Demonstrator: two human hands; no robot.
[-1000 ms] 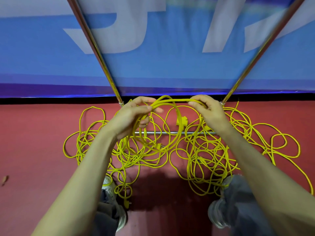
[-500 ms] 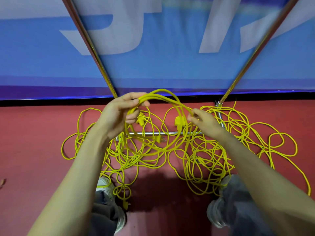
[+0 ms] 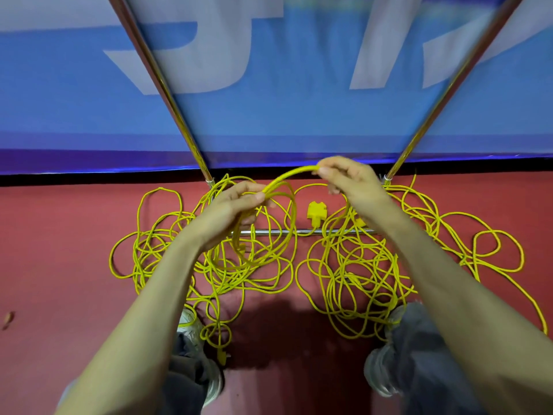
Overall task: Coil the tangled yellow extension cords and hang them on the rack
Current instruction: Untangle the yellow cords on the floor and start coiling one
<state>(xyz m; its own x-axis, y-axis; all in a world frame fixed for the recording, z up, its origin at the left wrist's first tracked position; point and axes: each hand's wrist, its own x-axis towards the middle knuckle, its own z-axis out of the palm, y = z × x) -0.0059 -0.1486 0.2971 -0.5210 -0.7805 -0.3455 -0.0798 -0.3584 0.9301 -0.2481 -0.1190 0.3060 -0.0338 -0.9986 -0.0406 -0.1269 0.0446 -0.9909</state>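
Tons of tangled yellow cords (image 3: pixel 344 259). Gripping small coil (image 3: pixel 294 223) in left hand (image 3: pixel 227 214), pinching next loop (image 3: pixel 293 172) with right hand (image 3: pixel 350 181) fingers (image 3: pixel 324 172). Light, floppy; grab near top.

The rack pole (image 3: pixel 163 85) at upper left and the one (image 3: pixel 454 85) at upper right run off the top edge. The arms (image 3: pixel 449 295) hide parts of the yellow cords (image 3: pixel 353 274) and the right shoe (image 3: pixel 378 372). A brown bit (image 3: pixel 8 319) at far left is too small to tell.

1. Bright, even light from overhead; my shadow (image 3: pixel 287 333) sits dark on the red floor (image 3: pixel 59 265), lower centre.
2. Rack poles (image 3: pixel 155 77), upper frame, smeared and glinting.
3. Wide-angle stretches my forearms (image 3: pixel 143 310) at bottom edges.
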